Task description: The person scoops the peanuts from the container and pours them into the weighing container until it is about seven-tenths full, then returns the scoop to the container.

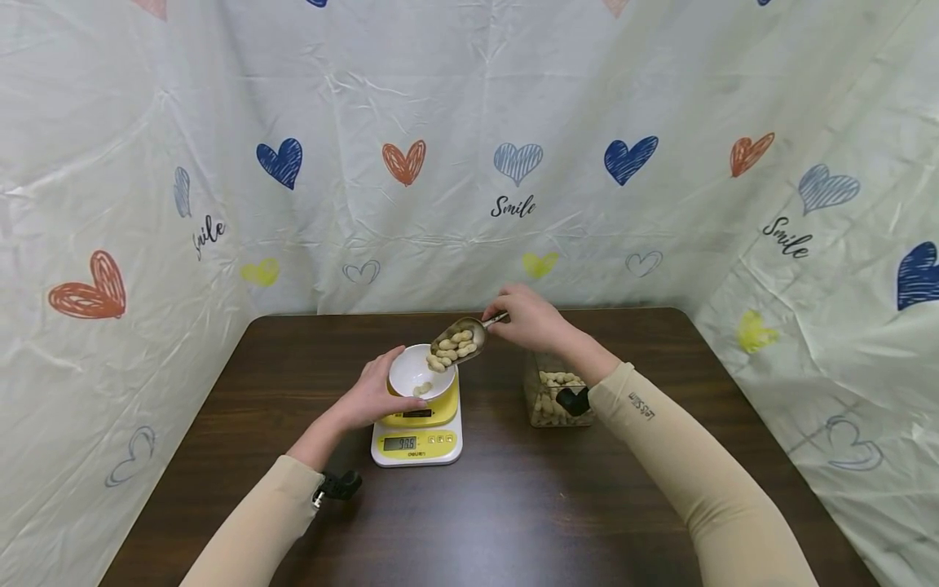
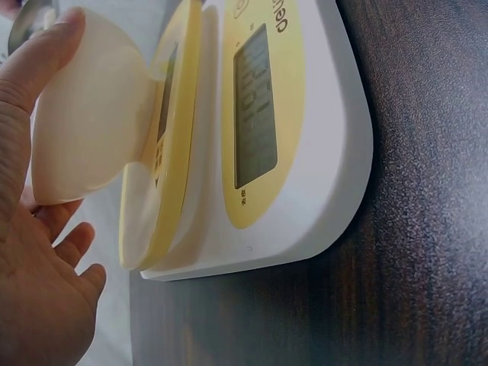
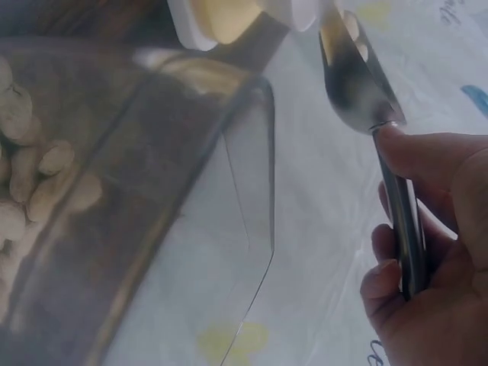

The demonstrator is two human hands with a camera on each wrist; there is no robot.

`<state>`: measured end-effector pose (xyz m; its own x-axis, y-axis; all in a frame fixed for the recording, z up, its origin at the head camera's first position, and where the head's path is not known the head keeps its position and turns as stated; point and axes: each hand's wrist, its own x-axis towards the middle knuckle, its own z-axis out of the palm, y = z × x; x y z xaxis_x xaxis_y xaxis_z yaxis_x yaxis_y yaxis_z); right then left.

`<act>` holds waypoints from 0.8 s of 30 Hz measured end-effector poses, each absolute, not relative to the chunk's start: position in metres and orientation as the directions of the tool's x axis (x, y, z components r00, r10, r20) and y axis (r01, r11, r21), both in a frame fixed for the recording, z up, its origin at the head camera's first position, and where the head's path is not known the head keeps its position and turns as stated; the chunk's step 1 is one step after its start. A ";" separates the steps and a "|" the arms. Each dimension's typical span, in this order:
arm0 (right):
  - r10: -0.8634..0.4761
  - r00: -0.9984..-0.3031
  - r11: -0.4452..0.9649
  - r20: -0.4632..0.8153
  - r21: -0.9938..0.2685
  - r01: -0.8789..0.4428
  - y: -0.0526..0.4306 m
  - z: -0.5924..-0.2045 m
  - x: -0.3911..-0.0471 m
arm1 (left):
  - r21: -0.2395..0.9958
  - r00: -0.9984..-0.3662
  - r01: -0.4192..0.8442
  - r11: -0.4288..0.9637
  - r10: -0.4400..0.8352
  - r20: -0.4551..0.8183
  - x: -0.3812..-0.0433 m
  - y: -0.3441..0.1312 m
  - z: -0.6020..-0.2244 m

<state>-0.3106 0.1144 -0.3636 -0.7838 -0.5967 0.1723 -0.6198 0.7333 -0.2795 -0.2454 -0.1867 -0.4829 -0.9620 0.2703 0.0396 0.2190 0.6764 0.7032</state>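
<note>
My left hand (image 1: pixel 370 395) holds a white bowl (image 1: pixel 406 372) on the yellow plate of a kitchen scale (image 1: pixel 443 450), thumb on the near side and fingers round the left side. A peanut or two (image 1: pixel 423 389) lie in the bowl. In the left wrist view, the thumb overlaps the rim of the tilted-looking bowl (image 2: pixel 95 114). With my right hand (image 1: pixel 531 319) I grip the handle of a metal scoop (image 3: pixel 358 91). Several unshelled peanuts (image 1: pixel 456 347) fill the scoop, whose front edge is over the bowl's right rim.
Below my right forearm stands a clear container (image 1: pixel 537 368) of peanuts (image 3: pixel 23 152), to the right of the scale. Both stand on a dark wooden table (image 1: pixel 499 505). A white curtain printed with hearts (image 1: pixel 447 98) hangs behind and at both sides.
</note>
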 end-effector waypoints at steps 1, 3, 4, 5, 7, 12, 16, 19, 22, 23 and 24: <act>-0.600 -0.779 0.728 0.183 -0.278 -0.626 0.114 -0.364 -0.311 | 0.703 -0.963 0.215 0.678 0.268 0.035 -0.245 -0.187 -0.483; -0.609 -0.765 0.717 0.209 -0.269 -0.643 0.114 -0.364 -0.311 | 0.709 -0.963 0.209 0.674 0.266 0.031 -0.245 -0.187 -0.482; -0.614 -0.758 0.710 0.222 -0.265 -0.653 0.114 -0.364 -0.311 | 0.710 -0.964 0.205 0.673 0.264 0.028 -0.245 -0.187 -0.482; -0.621 -0.747 0.700 0.236 -0.260 -0.664 0.114 -0.364 -0.311 | 0.712 -0.964 0.204 0.672 0.264 0.026 -0.245 -0.187 -0.482; -0.634 -0.729 0.683 0.260 -0.253 -0.685 0.113 -0.365 -0.310 | 0.716 -0.964 0.204 0.668 0.266 0.027 -0.245 -0.186 -0.482; -0.654 -0.691 0.650 0.309 -0.237 -0.722 0.111 -0.366 -0.310 | 0.712 -0.962 0.214 0.669 0.271 0.034 -0.245 -0.185 -0.482; -0.682 -0.635 0.617 0.362 -0.182 -0.766 0.108 -0.366 -0.310 | 0.706 -0.962 0.216 0.675 0.272 0.034 -0.245 -0.186 -0.483; -0.723 -0.552 0.560 0.416 -0.115 -0.821 0.105 -0.366 -0.309 | 0.704 -0.962 0.214 0.677 0.270 0.033 -0.245 -0.186 -0.484; -0.754 -0.469 0.501 0.459 -0.060 -0.864 0.101 -0.365 -0.307 | 0.706 -0.964 0.208 0.676 0.265 0.030 -0.245 -0.186 -0.483; -0.760 -0.451 0.486 0.469 -0.052 -0.872 0.100 -0.364 -0.307 | 0.709 -0.964 0.208 0.674 0.265 0.031 -0.245 -0.186 -0.483; -0.762 -0.439 0.477 0.476 -0.045 -0.878 0.100 -0.364 -0.306 | 0.710 -0.964 0.206 0.674 0.264 0.030 -0.245 -0.186 -0.483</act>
<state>-0.3061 0.0996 -0.3638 -0.4385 -0.7624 0.4759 -0.8779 0.4767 -0.0452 -0.2452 -0.1861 -0.4831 -0.9642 0.2635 0.0301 0.2063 0.6738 0.7095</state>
